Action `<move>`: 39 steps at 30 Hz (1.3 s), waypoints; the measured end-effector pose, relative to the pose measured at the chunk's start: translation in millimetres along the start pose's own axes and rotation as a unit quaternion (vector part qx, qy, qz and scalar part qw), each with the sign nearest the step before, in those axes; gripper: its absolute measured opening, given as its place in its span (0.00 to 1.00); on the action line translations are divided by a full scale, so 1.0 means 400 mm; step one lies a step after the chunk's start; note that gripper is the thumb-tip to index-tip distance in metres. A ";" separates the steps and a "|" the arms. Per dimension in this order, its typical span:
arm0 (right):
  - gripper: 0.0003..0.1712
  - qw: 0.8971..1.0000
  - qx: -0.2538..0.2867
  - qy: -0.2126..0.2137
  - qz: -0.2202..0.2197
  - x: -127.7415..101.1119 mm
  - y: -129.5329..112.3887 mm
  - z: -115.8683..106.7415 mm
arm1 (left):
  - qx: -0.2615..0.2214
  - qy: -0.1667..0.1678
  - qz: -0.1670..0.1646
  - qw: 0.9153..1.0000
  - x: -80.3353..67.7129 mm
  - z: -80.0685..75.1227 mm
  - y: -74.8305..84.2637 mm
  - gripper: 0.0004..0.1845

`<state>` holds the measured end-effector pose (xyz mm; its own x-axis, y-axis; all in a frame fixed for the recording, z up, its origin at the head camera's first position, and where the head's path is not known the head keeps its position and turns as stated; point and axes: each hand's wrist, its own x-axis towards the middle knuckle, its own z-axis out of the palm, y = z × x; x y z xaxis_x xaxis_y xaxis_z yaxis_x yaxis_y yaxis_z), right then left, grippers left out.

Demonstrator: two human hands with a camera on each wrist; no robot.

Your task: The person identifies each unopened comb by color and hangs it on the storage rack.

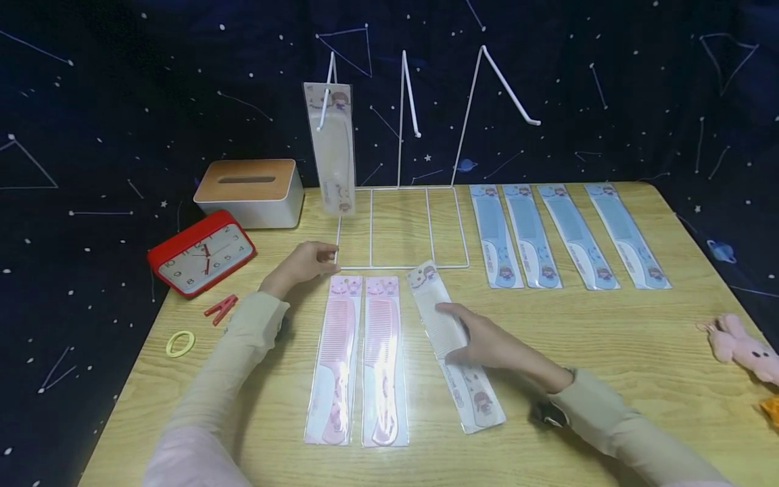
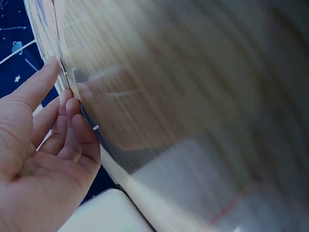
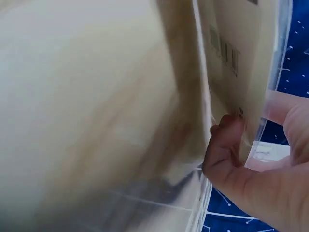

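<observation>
Right hand (image 1: 489, 341) has a cream comb pack (image 1: 438, 331) pinched, thumb and fingers across its middle. That pack sits slanted in front of the wire rack (image 1: 402, 267), its top end close to the front bar — can't tell if they touch. From the right wrist, fingers wrap the pack's edge and a barcode (image 3: 224, 50) shows on it.

Left hand (image 1: 304, 260) is at the rack's front left corner, thumb and bent fingertips gripping the wire. Left wrist view is partly washed out by a blurry sheen.

Rack stands upright at the back of the wood-grain table (image 1: 578, 379), three hooks on top. A second cream pack (image 1: 336, 152) hangs off the left hook (image 1: 322, 115), facing the person.

Two pink comb packs, left one (image 1: 336, 358) and right one (image 1: 382, 358), lie flat side by side between the hands. Four blue comb packs (image 1: 496, 237) in a row, back right, flat, leaning slightly.

Left side: tissue box (image 1: 255, 213) with a wooden top, red clock (image 1: 203, 253) just in front, then red clip (image 1: 221, 310) and yellow ring (image 1: 180, 343). Right edge: pink plush toy (image 1: 745, 348). Backdrop — dark starry cloth (image 1: 182, 88).
</observation>
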<state>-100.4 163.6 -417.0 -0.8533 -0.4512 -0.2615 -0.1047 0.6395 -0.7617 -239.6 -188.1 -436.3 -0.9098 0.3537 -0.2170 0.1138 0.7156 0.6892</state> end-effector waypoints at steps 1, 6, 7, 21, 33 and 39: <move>0.50 1.000 0.017 -0.004 0.005 -0.001 -0.002 -0.005 | 0.000 0.000 -0.002 1.000 0.000 0.001 0.000 0.29; 0.49 0.998 0.059 0.017 -0.024 -0.002 -0.022 -0.037 | -0.004 0.000 -0.009 1.000 0.000 0.001 0.002 0.29; 0.48 0.997 0.065 0.023 -0.040 -0.001 -0.030 -0.045 | -0.003 0.000 -0.008 1.000 0.000 0.001 0.002 0.29; 0.38 0.961 0.100 0.121 -0.229 0.060 -0.223 -0.137 | 0.000 0.002 0.006 1.000 0.001 0.000 -0.002 0.29; 0.38 0.956 0.073 0.141 -0.247 0.129 -0.341 -0.167 | 0.004 0.009 0.015 1.000 0.001 0.003 0.003 0.28; 0.40 0.961 0.076 0.144 -0.223 0.156 -0.349 -0.164 | 0.008 0.008 0.010 1.000 0.002 0.002 0.001 0.29</move>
<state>-172.7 86.8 -288.1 -0.8490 -0.4549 0.2688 -0.4354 0.3140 -0.8437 -239.8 -186.9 -436.8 -0.9133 0.3589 -0.1923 0.1384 0.7179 0.6823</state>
